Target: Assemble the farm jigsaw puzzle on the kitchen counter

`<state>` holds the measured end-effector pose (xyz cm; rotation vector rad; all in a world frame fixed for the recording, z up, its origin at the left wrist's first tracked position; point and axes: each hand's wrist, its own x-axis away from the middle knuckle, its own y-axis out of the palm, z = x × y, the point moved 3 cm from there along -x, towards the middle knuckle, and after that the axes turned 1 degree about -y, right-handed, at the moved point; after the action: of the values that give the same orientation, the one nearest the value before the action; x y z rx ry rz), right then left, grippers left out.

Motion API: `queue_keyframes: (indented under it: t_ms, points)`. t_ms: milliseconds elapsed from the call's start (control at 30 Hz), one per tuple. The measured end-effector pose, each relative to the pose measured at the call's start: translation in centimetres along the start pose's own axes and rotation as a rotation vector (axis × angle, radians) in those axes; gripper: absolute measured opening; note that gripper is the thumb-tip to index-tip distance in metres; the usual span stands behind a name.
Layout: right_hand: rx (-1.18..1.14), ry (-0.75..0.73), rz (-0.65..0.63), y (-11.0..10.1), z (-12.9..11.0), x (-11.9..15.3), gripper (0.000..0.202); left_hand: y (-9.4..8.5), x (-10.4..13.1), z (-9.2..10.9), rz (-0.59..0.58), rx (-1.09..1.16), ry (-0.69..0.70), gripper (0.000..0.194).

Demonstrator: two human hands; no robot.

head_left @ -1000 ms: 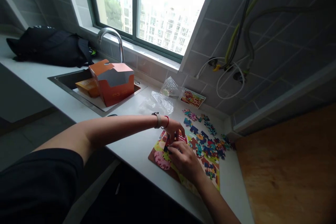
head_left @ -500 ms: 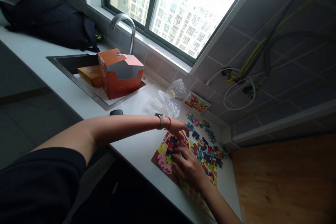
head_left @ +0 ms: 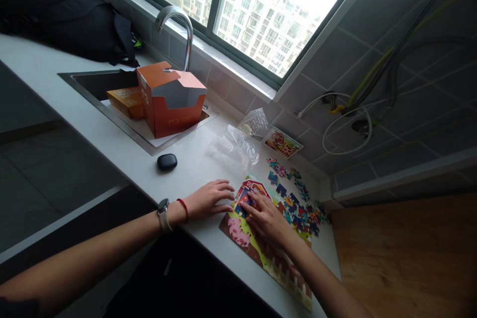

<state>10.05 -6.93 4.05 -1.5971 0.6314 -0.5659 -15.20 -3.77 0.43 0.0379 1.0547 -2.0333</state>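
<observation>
A colourful jigsaw puzzle (head_left: 238, 232) lies partly filled on the white counter, with a pink animal shape at its near left corner. My right hand (head_left: 269, 218) rests over its upper left part, fingers spread on the pieces by the red barn picture. Beneath the palm, the puzzle is hidden. At the left edge of the board, my left hand (head_left: 212, 199) lies low over the counter, its fingers apart and holding nothing. Loose jigsaw pieces (head_left: 298, 208) are heaped on the board's right side and beyond it. A small picture card (head_left: 283, 143) leans against the tiled wall.
Crumpled clear plastic wrapping (head_left: 238, 145) sits behind the puzzle. A black rounded case (head_left: 167, 162) is near the counter's front edge. An orange open box (head_left: 171, 104) stands over the sink (head_left: 149, 147), below the faucet (head_left: 188, 35). A black bag (head_left: 67, 20) lies at far left.
My left hand has drawn back leftward from over the puzzle to the board's left edge. My right hand has flattened onto the pieces. The black case and barn picture show more fully.
</observation>
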Motion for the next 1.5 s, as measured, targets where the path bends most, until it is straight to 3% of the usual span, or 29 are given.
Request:
queue_keyframes:
  t_ms: [300,800,967,1067,1167,1233,1367,1500]
  points:
    - [0.029,0.047,0.005,0.5,-0.6,-1.5,0.049,1.6,-0.3,-0.6,-0.035,-0.204,0.001,0.025]
    - [0.027,0.079,-0.008,0.1,-0.8,-2.1,0.049,1.4,-0.2,0.9,0.017,-0.301,0.084,0.018]
    - [-0.041,0.193,-0.004,0.5,-1.3,-2.3,0.054,1.5,-0.3,1.3,-0.008,-0.34,0.078,0.021]
    - [-0.124,0.336,0.101,1.2,-1.7,-1.7,0.067,1.5,-0.3,1.2,0.049,-0.371,0.059,0.032]
    - [-0.178,0.447,0.338,1.5,-2.0,0.9,0.068,1.3,-0.1,1.2,0.093,-0.356,0.062,0.025]
    - [-0.187,0.502,0.479,1.4,-1.9,4.0,0.062,1.1,-0.1,1.4,0.111,-0.332,0.082,0.02]
    - [-0.187,0.649,0.764,1.0,-0.7,13.0,0.05,0.5,-0.1,1.7,0.2,-0.296,0.136,0.022]
    - [-0.171,0.788,1.062,1.5,0.2,21.0,0.047,0.1,0.0,1.7,0.24,-0.234,0.102,0.021]
